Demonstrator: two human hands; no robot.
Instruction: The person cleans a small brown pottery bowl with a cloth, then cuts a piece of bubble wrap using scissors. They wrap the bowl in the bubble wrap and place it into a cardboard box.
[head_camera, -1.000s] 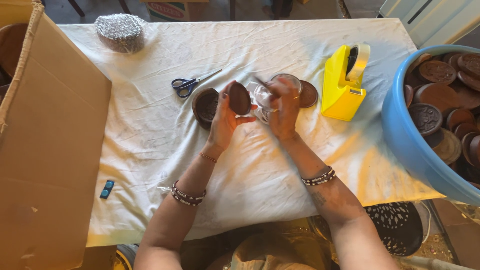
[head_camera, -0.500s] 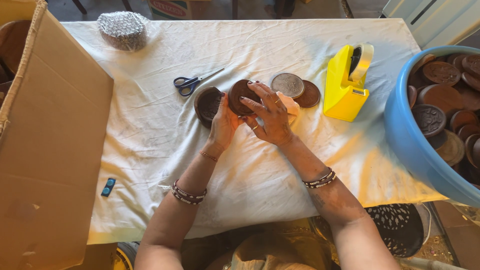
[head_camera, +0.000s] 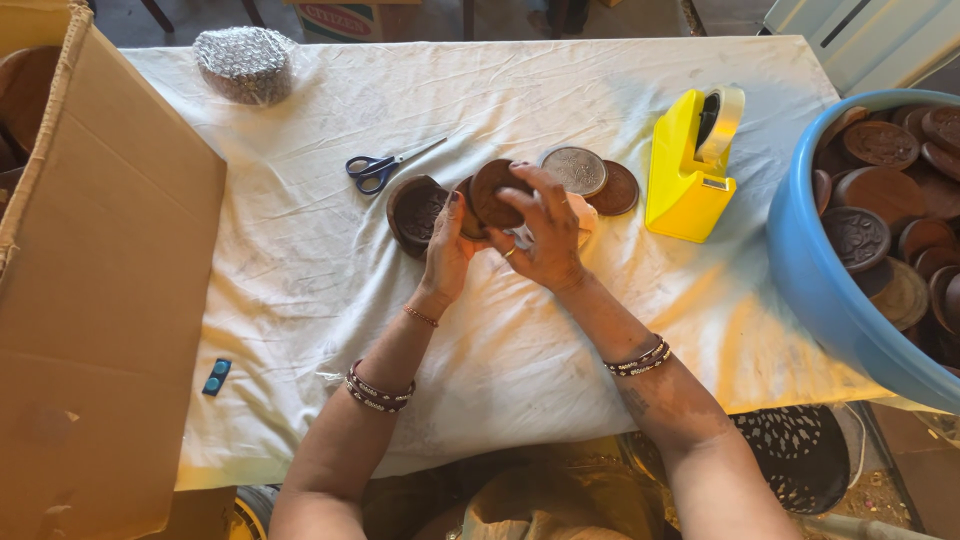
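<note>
The right hand (head_camera: 545, 235) has slid over the brown disc (head_camera: 495, 192); both it and the left hand (head_camera: 447, 250) clamp it above the bench (head_camera: 300, 260).

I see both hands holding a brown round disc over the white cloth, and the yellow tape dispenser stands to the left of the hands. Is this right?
Not quite. In the head view the yellow tape dispenser stands to the right of the hands, not the left. Both the left hand and right hand do hold the brown round disc over the white cloth.

Both forearms reaching forward and converging over the middle, beaded bracelets on each wrist, left hand (head_camera: 447, 250) upright with palm turned inward and fingers curled, right hand (head_camera: 540, 232) arched over from the right, fingers spread and bent, ring showing
</note>
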